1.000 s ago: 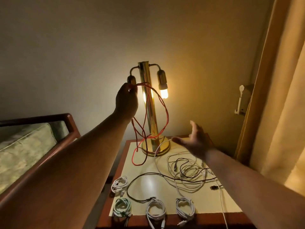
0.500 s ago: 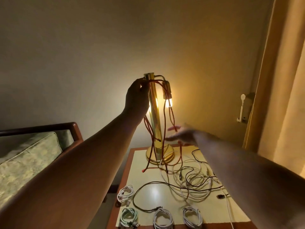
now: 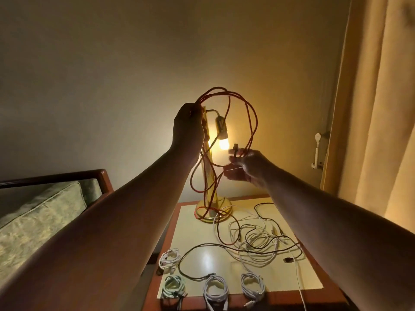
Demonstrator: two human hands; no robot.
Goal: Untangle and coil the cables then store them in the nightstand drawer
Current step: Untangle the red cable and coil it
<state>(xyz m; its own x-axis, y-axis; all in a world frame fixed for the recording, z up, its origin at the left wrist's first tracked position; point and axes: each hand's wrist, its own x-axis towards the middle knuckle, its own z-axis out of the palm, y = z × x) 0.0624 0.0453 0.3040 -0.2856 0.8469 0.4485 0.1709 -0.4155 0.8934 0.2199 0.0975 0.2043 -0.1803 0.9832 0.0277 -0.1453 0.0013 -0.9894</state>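
Head view: a person's left hand (image 3: 189,127) is gripping loops of a red cable (image 3: 215,88) high before a lit lamp (image 3: 221,127), while the right hand (image 3: 249,168) is pinching its strands above the nightstand (image 3: 190,232).

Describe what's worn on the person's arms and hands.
No sleeves, watch or bracelet show: the left arm and right arm are bare to the frame edge. The left hand and right hand are ungloved; rings are too dim to tell.
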